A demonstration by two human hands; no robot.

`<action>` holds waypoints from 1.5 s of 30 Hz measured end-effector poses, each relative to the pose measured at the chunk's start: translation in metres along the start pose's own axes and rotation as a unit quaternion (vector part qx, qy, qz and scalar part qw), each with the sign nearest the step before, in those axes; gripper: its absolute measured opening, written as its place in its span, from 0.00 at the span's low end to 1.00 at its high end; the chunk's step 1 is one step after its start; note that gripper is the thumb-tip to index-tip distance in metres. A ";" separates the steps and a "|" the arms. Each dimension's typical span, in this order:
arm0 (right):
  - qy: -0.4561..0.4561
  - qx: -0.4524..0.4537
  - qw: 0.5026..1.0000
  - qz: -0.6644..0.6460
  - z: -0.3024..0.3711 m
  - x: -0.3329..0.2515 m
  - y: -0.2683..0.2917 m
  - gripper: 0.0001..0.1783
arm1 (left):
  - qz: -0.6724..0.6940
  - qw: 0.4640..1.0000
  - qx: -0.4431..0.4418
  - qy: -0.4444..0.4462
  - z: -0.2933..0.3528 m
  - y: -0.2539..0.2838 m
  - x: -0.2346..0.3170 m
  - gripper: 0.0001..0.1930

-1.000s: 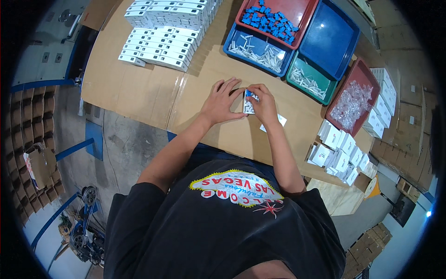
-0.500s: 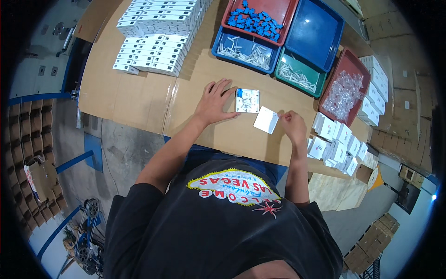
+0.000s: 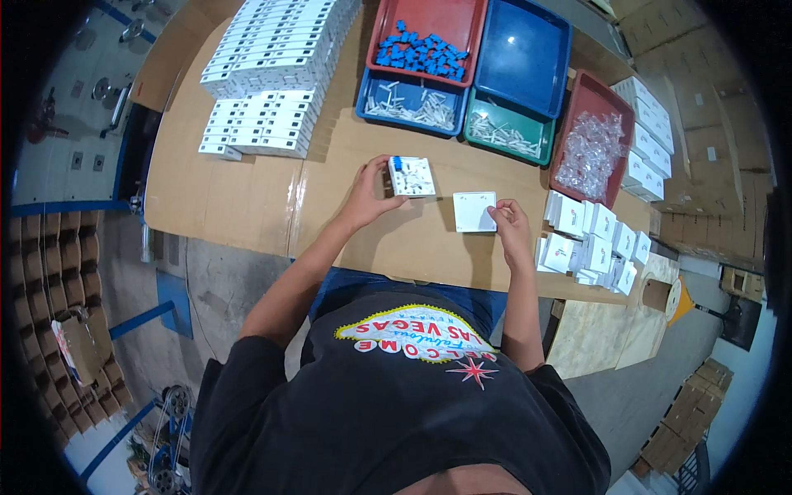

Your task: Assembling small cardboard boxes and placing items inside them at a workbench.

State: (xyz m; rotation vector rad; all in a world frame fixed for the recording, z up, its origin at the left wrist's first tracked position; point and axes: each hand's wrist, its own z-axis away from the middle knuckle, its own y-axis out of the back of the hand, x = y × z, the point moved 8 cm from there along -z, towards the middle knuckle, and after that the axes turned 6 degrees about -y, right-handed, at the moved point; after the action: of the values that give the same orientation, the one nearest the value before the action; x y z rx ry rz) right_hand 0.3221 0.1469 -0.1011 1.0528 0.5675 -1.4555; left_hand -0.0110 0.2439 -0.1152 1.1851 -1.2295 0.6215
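Observation:
My left hand (image 3: 365,200) grips a shallow white square box (image 3: 412,185) by its left side, thumb along the near edge. The box is open on top and tilted a little; small white pieces and a blue piece at its far left corner show inside. Between the thumb and fingers of my right hand (image 3: 513,230) is a white square card (image 3: 472,216), pinched by its right edge. Box and card are apart, with the card nearer to me and to the right. Faint small marks show on the card, too small to make out.
Tall stacks of white boxes (image 3: 268,115) stand at far left. Beyond my hands are a red tray (image 3: 454,21) of blue pieces, blue (image 3: 404,125) and green (image 3: 540,126) trays of white pieces, and a red tray (image 3: 606,89) of clear plastic packets. White folded leaflets (image 3: 596,243) lie right.
My left hand has closed on the box, shifted it left and tilted it. The card has turned square to me in my right hand. The whole view has also shifted slightly.

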 end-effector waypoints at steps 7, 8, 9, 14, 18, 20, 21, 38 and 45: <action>-0.044 -0.109 0.915 -0.387 0.040 -0.041 -0.020 0.13 | 0.546 0.812 0.075 0.191 0.041 -0.033 0.013 0.45; -0.043 -0.183 0.887 -0.421 0.042 -0.047 -0.032 0.13 | 0.547 0.812 0.074 0.191 0.047 -0.034 0.018 0.45; -0.042 -0.225 0.867 -0.442 0.041 -0.046 -0.040 0.14 | 0.553 0.805 0.067 0.204 0.054 -0.037 0.021 0.43; -0.069 -0.273 0.795 -0.538 0.052 -0.067 -0.071 0.12 | 0.511 0.818 0.089 0.249 0.065 -0.042 0.027 0.31; -0.058 -0.295 0.798 -0.522 0.047 -0.068 -0.078 0.14 | 0.493 0.821 0.046 0.286 0.063 -0.044 0.022 0.18; -0.049 -0.308 0.801 -0.511 0.045 -0.064 -0.080 0.16 | 0.485 0.824 0.040 0.291 0.063 -0.043 0.024 0.15; -0.052 -0.285 0.809 -0.511 0.043 -0.059 -0.077 0.16 | 0.500 0.816 0.049 0.287 0.062 -0.042 0.025 0.18; -0.042 -0.379 0.714 -0.587 0.066 -0.114 -0.068 0.47 | 0.719 0.667 -0.078 0.178 0.030 -0.048 0.107 0.34; -0.070 -0.327 0.752 -0.568 0.059 -0.115 -0.059 0.48 | 0.716 0.673 -0.085 0.166 0.030 -0.047 0.109 0.33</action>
State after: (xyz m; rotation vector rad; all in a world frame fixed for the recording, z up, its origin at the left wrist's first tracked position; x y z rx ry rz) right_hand 0.2378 0.1681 0.0113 -0.0943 1.6387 -2.0551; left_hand 0.0498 0.1776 -0.0326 -0.3436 -1.6771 1.7108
